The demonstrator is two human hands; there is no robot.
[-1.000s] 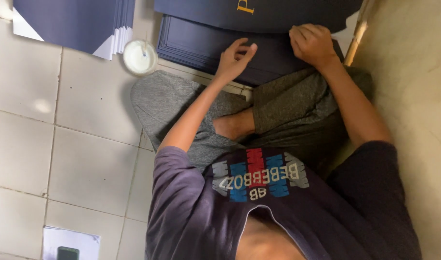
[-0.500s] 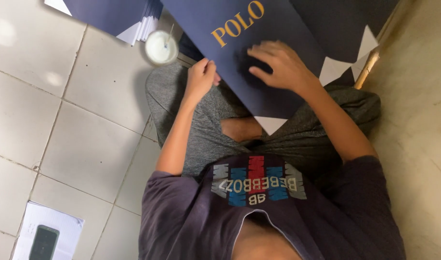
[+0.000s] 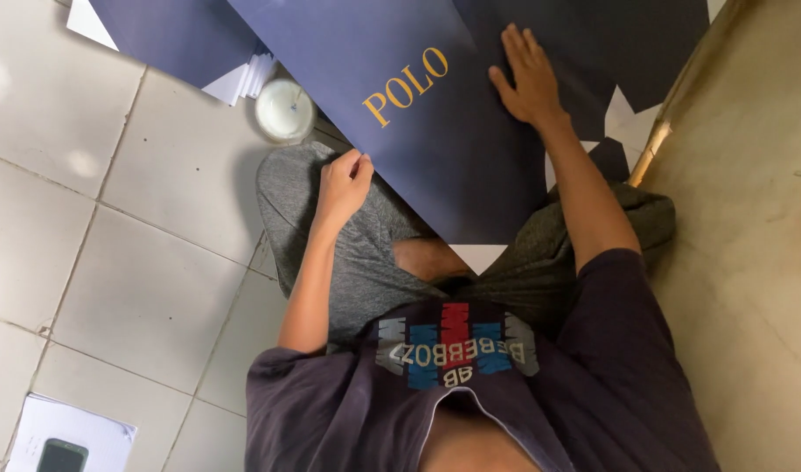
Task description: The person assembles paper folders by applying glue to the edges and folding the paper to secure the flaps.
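Left hand (image 3: pixel 342 183) pinching navy sheet (image 3: pixel 427 131) edge, right hand (image 3: pixel 527 79) – flat

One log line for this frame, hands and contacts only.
left hand: grips edge of navy card sheet | right hand: flat, open on sheet | white round tub: on tiled floor, beside sheet | phone: on paper

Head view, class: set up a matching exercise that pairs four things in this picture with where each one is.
Things:
1. left hand
2. right hand
3. white round tub
4. phone

Places:
A. lies on white paper on the tiled floor, bottom left
B. flat on the dark sheet, fingers spread
C. stands on the floor beside the stack of sheets
D. grips the lower left edge of the navy sheet

Pairs: 1-D, 2-B, 3-C, 4-A
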